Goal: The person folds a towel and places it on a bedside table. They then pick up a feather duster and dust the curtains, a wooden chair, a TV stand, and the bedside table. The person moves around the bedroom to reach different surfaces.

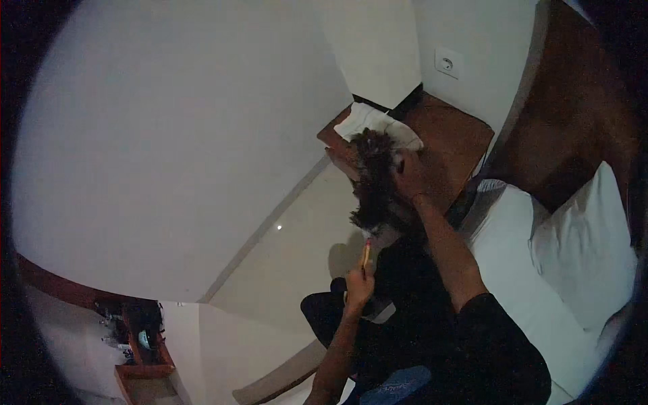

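Observation:
A dark, fluffy feather duster [374, 177] lies across the middle of the view, its handle [366, 253], yellow with a reddish end, pointing down. My left hand [360, 286] is closed round that handle. At the right edge of the dark plumes is my right hand [409, 172]; its fingers are too dim to tell whether they grip them. Beyond the plumes, a white cloth [377, 121] rests on a brown wooden surface [448, 142]. A skin-coloured shape [344, 158], a hand or a foot, shows at the plumes' left side.
A large pale wall or panel [172, 152] fills the left. A wall socket [447, 64] is at the top. White pillows or bedding [531, 253] lie to the right. My dark-clothed knee [319, 309] is bent below. A wooden shelf [147, 372] with various objects stands at lower left.

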The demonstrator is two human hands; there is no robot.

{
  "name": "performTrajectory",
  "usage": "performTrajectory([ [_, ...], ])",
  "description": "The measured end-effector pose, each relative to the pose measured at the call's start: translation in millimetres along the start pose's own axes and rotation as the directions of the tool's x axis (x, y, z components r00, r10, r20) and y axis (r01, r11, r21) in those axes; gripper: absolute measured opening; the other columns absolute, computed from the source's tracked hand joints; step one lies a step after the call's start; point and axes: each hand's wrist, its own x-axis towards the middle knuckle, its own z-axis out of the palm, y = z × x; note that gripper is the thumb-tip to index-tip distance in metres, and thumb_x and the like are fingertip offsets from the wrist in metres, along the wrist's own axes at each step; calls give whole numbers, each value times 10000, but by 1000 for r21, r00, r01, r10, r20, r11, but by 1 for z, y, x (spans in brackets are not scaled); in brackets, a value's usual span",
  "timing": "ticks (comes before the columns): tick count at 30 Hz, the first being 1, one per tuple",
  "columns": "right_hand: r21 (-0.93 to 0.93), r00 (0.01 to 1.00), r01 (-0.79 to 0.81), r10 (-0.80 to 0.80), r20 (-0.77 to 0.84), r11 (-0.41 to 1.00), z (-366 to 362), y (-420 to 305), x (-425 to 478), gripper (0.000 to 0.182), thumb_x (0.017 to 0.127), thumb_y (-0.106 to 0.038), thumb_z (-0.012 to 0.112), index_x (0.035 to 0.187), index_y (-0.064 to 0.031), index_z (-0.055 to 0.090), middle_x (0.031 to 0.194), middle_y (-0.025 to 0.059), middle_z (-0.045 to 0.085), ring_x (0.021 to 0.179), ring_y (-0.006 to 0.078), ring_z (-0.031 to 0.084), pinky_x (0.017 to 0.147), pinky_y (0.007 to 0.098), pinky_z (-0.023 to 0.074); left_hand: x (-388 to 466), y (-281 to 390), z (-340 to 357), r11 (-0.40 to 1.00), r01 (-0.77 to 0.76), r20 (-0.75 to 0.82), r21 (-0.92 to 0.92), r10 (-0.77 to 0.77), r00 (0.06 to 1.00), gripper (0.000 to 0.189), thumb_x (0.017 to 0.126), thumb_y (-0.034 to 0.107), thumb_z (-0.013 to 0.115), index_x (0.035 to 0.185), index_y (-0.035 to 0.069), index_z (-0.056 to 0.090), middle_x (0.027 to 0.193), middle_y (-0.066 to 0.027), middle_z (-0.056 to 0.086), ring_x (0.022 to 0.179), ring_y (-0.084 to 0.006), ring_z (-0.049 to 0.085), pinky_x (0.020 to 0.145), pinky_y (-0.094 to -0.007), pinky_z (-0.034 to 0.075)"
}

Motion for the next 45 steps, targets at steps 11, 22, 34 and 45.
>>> performTrajectory([
  [11,-70,971,-122,134,199,990,-30,-33,-4,487,850,-293,631,1291,-162,472,1291,133,489,1167,332,505,967,469,446,-6,-13,-5,996,60,57,-66,-56,997,428,964,304,486,1297,35,503,649,-168,569,552,-258,574,526,-387,439],
  [22,-29,991,-66,69,116,997,-4,-8,-2,385,876,-254,606,1233,-141,513,1217,142,528,1087,338,547,935,487,465,-17,1,-7,999,5,-12,-42,-6,1000,403,944,199,491,1328,79,477,727,-214,596,612,-343,586,571,-430,445],
  [34,-47,979,-125,131,154,991,-5,-6,3,458,820,-238,655,1232,-116,500,1196,138,533,1074,298,550,927,436,462,-21,-33,18,990,58,55,-132,-51,997,440,966,255,504,1364,73,465,764,-107,604,633,-137,532,603,-313,468],
  [45,43,980,-89,79,184,995,-17,-16,2,451,819,-218,639,1230,-125,479,1158,151,524,1038,343,563,901,454,478,-19,-20,10,993,111,81,-52,-106,991,389,911,250,569,1254,71,530,850,-198,641,751,-335,646,657,-430,496],
])
